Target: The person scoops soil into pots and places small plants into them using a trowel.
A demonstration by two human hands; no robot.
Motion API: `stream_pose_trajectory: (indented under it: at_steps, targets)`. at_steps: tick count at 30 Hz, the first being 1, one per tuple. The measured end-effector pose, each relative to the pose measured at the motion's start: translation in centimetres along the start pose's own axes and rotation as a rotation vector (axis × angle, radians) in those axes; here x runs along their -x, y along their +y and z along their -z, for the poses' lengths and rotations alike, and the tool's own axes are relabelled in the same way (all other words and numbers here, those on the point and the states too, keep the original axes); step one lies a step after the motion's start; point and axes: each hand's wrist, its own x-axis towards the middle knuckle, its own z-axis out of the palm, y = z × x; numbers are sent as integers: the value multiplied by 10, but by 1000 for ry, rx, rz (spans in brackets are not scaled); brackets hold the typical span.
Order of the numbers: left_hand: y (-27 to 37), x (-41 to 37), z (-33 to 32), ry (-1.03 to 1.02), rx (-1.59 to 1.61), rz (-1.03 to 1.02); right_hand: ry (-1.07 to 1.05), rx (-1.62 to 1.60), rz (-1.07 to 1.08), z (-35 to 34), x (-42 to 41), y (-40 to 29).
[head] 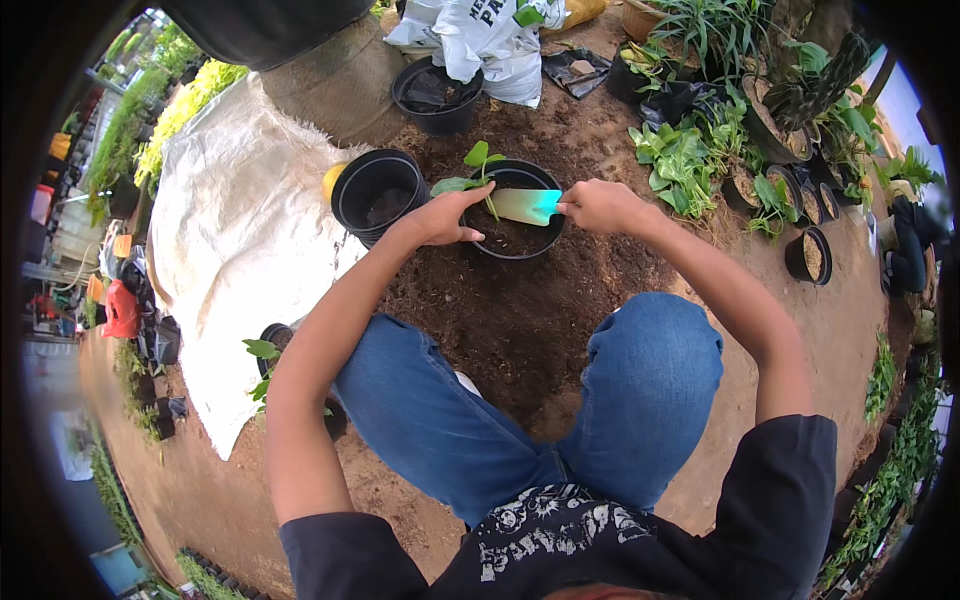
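Note:
A round black plastic pot (550, 244) with dark soil stands on the ground before me. A small green-leaved plant (478, 156) rises from its left side. My left hand (452, 216) is at the pot's left rim, thumb and fingers around the plant's base; whether they pinch the stem is not clear. My right hand (600, 205) grips a hand trowel at its turquoise end. The trowel's pale blade (523, 205) lies over the soil inside the pot, its tip close to the stem.
Stacked black pots (379, 196) stand just left, beside a white woven sheet (240, 202). Another black pot (437, 97) and white printed sacks (487, 45) are beyond. Uprooted leafy plants (679, 169) and potted plants lie right. Loose dark soil (510, 322) spreads between my knees.

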Motion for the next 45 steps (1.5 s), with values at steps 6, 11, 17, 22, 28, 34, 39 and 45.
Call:
stream_pose_trajectory:
  at_steps: [6, 11, 17, 22, 28, 34, 39, 45]
  targets:
    - [22, 17, -12, -31, -105, 49, 0, 17, -2, 54, 71, 16]
    - [28, 16, -15, 31, -185, -34, 75, 83, 74, 39, 95, 14]
    - [25, 13, -15, 91, -369, -35, -43, -9, 63, 27, 66, -2]
    - [13, 7, -20, 111, -367, -63, -290, -86, -106, 13, 23, 15]
    - [31, 11, -17, 60, -412, -9, -351, -46, -139, 11, -1, 11]
    - [34, 15, -16, 80, -339, -5, -223, -89, -69, -1, 17, 24]
    - [27, 13, -17, 144, -299, -117, -201, -121, -63, 0, 47, 12]
    - [36, 9, -6, 143, 50, -42, -158, -141, -89, 23, 66, 15]
